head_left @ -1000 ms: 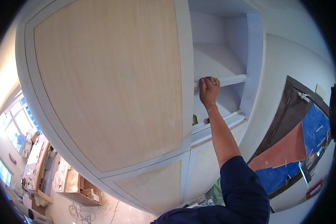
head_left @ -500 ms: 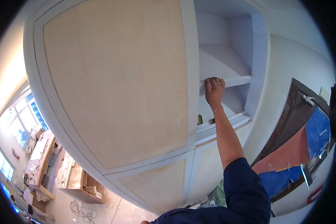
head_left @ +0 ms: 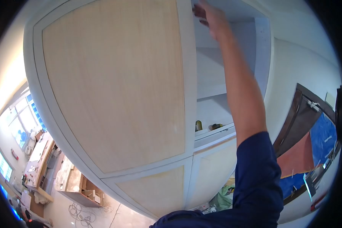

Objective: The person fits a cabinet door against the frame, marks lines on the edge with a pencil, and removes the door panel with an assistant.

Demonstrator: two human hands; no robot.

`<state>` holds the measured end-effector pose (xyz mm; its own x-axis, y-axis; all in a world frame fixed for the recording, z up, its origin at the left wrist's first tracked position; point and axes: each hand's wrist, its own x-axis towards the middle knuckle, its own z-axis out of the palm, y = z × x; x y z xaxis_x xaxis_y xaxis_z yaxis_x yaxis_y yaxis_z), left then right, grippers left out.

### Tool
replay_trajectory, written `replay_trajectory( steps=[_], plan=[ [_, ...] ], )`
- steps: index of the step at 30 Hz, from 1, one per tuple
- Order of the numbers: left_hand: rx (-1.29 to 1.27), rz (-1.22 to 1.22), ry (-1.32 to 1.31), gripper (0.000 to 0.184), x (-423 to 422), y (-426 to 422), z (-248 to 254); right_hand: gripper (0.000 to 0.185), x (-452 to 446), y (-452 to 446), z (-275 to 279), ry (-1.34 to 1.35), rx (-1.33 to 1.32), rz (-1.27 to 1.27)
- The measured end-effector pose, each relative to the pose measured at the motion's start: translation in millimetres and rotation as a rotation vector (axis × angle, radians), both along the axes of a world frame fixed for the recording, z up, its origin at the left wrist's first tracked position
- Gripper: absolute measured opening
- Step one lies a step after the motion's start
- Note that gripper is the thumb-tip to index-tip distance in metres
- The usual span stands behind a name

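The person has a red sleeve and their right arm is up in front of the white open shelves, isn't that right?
Not quite: the sleeve is dark blue, not red, as the head view shows. The right arm is indeed up in front of the white open shelves.

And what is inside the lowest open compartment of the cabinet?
A yellowish rounded object and, to its right, a dark object, both too small to identify. The right forearm covers the compartment's right part.
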<state>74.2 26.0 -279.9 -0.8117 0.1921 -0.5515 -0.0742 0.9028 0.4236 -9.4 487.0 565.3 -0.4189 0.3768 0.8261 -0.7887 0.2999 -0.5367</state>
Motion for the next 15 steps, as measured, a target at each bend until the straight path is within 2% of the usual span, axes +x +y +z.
replay_trajectory(
  steps=[2,5,8,11,14,15],
  plan=[
    [0.014,0.034,0.003,0.042,0,-1,2,0.048,5,-17,41,-0.070,-0.011,0.047],
    [0.037,0.095,0.008,0.042,3,-2,9,0.053,10,-42,69,-0.058,-0.128,0.136],
    [0.054,0.140,0.011,0.041,4,4,20,0.048,-21,-30,99,0.034,-0.183,0.138],
    [0.057,0.169,0.007,0.040,10,6,18,0.047,-33,-16,103,0.073,-0.165,0.438],
    [0.048,0.178,0.004,0.039,19,8,10,0.046,-8,-30,98,0.018,-0.175,0.305],
    [0.041,0.173,0.007,0.039,23,7,8,0.046,-6,-30,102,0.044,-0.181,0.337]
  ],
)
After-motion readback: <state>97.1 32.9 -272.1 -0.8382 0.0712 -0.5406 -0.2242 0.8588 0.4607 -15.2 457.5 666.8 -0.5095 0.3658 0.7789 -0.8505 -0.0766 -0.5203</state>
